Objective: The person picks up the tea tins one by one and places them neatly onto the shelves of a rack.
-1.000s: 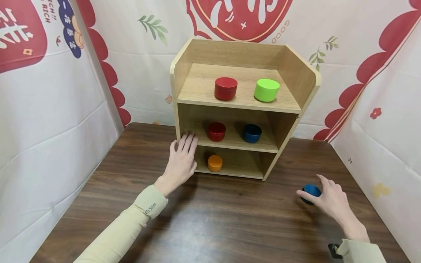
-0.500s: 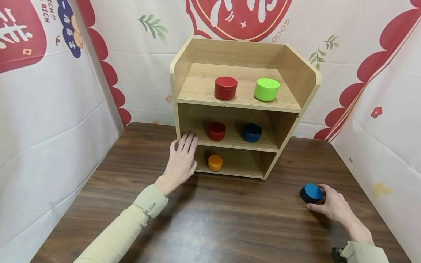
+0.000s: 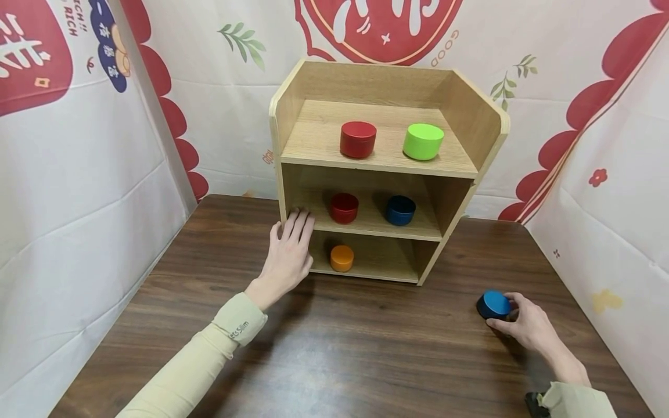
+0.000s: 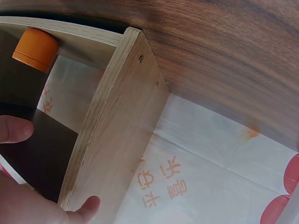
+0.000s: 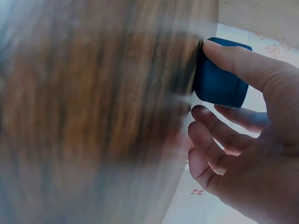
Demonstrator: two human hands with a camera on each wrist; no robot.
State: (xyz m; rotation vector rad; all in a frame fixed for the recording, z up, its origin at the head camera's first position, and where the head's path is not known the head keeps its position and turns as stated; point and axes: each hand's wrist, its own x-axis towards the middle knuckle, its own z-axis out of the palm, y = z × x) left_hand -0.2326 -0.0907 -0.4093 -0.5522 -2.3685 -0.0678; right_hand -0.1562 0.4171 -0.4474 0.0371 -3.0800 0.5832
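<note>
My left hand [image 3: 286,255] straddles the left side panel [image 4: 114,126] of a small wooden shelf [image 3: 366,165], fingers on the inner side and thumb on the outer face. On the table at the right, my right hand [image 3: 530,322] holds a round blue tin [image 3: 494,305] between thumb and fingers. The right wrist view has the thumb [image 5: 233,58] lying across this tin's side, other fingers curling below. A red tin [image 3: 358,139] and a lime green tin [image 3: 423,142] stand on the top tier. Below are another red tin [image 3: 344,208], a second blue tin [image 3: 400,210] and an orange tin [image 3: 342,258].
The shelf stands toward the back of a dark wood table [image 3: 366,348]. White printed cloth [image 3: 230,116] hangs behind it and along both sides. The table's right edge runs close beside my right hand.
My right hand first hovered over the blue tin with fingers spread, then drew back to its right side and closed around it. The left hand and the shelf have stayed put.
</note>
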